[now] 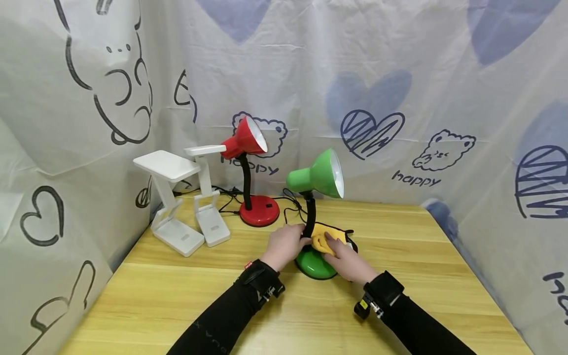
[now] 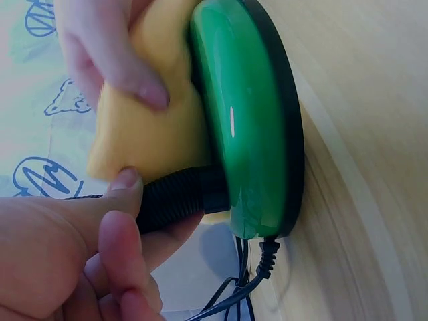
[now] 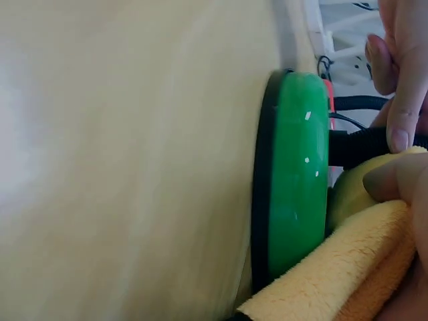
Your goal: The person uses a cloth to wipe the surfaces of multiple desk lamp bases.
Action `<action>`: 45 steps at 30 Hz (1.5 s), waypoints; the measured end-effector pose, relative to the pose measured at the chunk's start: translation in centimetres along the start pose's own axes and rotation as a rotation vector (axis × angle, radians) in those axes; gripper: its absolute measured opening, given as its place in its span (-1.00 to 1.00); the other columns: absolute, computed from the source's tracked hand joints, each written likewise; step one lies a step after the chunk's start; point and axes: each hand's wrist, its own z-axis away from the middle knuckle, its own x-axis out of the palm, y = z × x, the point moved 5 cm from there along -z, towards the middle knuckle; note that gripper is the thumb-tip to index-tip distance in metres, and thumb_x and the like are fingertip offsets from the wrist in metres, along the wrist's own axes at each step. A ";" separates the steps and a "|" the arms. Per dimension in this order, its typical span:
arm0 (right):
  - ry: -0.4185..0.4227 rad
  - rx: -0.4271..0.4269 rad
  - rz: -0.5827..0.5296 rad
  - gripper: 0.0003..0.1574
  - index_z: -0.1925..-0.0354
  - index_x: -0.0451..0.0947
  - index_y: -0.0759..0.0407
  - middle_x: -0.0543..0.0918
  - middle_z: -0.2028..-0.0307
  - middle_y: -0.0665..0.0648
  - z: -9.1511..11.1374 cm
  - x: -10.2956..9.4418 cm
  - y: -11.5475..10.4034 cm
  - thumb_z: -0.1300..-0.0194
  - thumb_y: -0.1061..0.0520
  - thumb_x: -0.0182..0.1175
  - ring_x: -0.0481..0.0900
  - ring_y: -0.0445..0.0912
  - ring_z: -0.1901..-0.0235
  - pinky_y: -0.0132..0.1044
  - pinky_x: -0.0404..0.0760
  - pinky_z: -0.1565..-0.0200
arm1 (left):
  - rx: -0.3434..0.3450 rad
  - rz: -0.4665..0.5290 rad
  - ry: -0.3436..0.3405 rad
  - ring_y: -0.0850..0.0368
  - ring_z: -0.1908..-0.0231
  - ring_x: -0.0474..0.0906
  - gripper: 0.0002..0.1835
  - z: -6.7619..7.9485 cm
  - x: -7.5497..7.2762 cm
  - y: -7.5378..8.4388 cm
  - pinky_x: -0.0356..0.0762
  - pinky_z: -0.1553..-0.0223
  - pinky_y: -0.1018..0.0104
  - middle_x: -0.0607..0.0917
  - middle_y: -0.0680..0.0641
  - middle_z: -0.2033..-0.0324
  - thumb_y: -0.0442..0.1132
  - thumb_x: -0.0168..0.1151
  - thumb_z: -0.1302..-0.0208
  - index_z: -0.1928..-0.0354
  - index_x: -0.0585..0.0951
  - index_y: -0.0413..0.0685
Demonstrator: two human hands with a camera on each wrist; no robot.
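Gripped black neck [image 2: 170, 200] of green lamp [image 1: 311, 212] in left hand [image 1: 286, 243], low down near the base, with fingers curled round it. Pinched yellow cloth [image 1: 327, 232] in right hand [image 1: 348, 261], bunched between thumb and fingers. Pressed cloth against top of green base [image 2: 244, 114], just beside neck. Saw black edging on cloth in head view.

Found green lamp upright near middle of wood-grain worktop [image 1: 443, 286], well in from left and right edges and forward of back edge. Noted bowl-like green shade [image 1: 316, 175] tilted up and to the right, with white lining. Traced black cord [image 2: 267, 257] out of rim of base in left wrist view.

Spotted red lamp [image 1: 247, 182] by back edge, left of green lamp, also with white lining inside shade. Found front white folding lamp [image 1: 165, 193] at left edge, toward back left corner. Placed rear white folding lamp [image 1: 204, 177] between that and red lamp, overlapping red shade in view; couldn't tell contact. Saw tangled dark cables [image 1: 293, 202] along back edge. Noted printed curtain [image 1: 301, 98] behind back edge and beyond both side edges, with hearts and bears.
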 end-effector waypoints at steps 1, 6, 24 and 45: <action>-0.007 -0.029 0.021 -0.33 -0.36 0.05 0.03 0.07 -0.34 0.17 0.4 -0.1 -0.2 -0.38 -0.14 -0.14 0.01 0.13 -0.30 0.05 0.12 -0.18 | -0.003 0.002 -0.005 0.14 0.53 0.53 -0.72 0.0 0.0 0.0 0.34 0.64 0.26 0.58 0.13 0.52 0.15 0.18 -0.13 0.27 0.57 0.16; -0.052 -0.160 0.122 -0.41 -0.35 0.10 -0.01 0.07 -0.34 0.19 2.4 -0.2 -1.4 -0.39 0.01 -0.11 0.04 0.20 -0.28 0.16 0.03 -0.18 | -0.012 0.018 -0.020 0.13 0.52 0.52 -0.71 -0.1 0.2 -0.1 0.34 0.63 0.26 0.59 0.12 0.51 0.13 0.20 -0.12 0.25 0.58 0.13; -0.160 -0.488 0.328 -0.36 -0.29 0.23 -0.04 0.26 -0.27 0.01 5.6 2.9 -7.2 -0.24 0.11 0.07 0.07 -0.01 -0.30 0.04 0.16 -0.16 | 0.005 0.066 -0.049 0.17 0.36 0.56 -0.63 -0.4 0.2 -0.9 0.47 0.40 0.25 0.65 0.10 0.30 0.19 0.21 -0.07 0.17 0.62 0.16; -0.085 -0.572 0.748 -0.26 -0.24 0.30 0.12 0.29 -0.25 0.12 2.3 5.3 -9.3 -0.11 -0.05 0.18 0.12 -0.01 -0.29 -0.05 0.16 -0.19 | 0.011 0.067 -0.062 0.19 0.42 0.52 -0.70 -0.2 0.2 -1.0 0.43 0.43 0.26 0.62 0.15 0.34 0.18 0.19 -0.10 0.24 0.60 0.22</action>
